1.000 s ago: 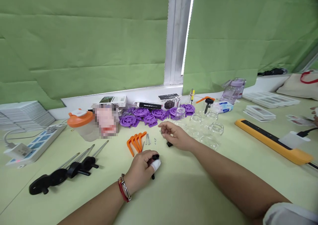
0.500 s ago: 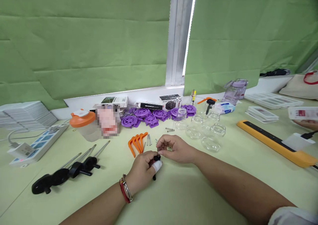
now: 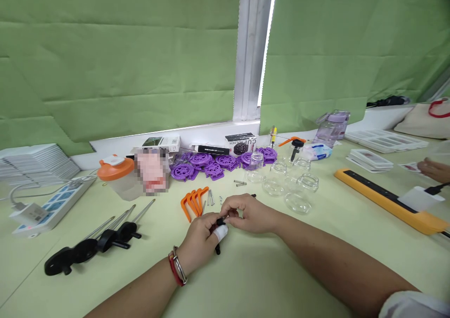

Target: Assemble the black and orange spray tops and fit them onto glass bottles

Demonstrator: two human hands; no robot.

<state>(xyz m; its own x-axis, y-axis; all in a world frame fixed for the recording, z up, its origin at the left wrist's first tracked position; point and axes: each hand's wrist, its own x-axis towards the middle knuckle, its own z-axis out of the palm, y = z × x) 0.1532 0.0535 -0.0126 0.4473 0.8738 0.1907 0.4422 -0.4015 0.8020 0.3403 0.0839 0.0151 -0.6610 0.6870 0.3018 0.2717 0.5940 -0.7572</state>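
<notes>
My left hand (image 3: 199, 239), with white tape round one fingertip, is closed around a small black plastic part (image 3: 221, 221). A dark end of that part pokes out below the fingers, and the rest is hidden. Thumb and fingertips of my right hand (image 3: 248, 212) pinch a small metal spring (image 3: 224, 218) against the part's top; little of the coil shows. Just beyond my hands lie bent orange handles (image 3: 192, 202), metal screws (image 3: 210, 197) and loose springs (image 3: 240, 183). A dark tip (image 3: 253, 195) shows behind my right hand.
Black crank pieces with metal shafts (image 3: 87, 248) lie at left, near a power strip (image 3: 58, 204) and an orange-lidded cup (image 3: 117, 177). Purple plastic discs (image 3: 200, 159) line the back. Clear jars (image 3: 298, 201) and a yellow power strip (image 3: 386, 201) stand right. Another person's hand (image 3: 436, 169) is at far right.
The spring, upright and plainly visible before, now shows much less above the black part. My right fingers have moved slightly down. The other person's hand no longer holds up a white package.
</notes>
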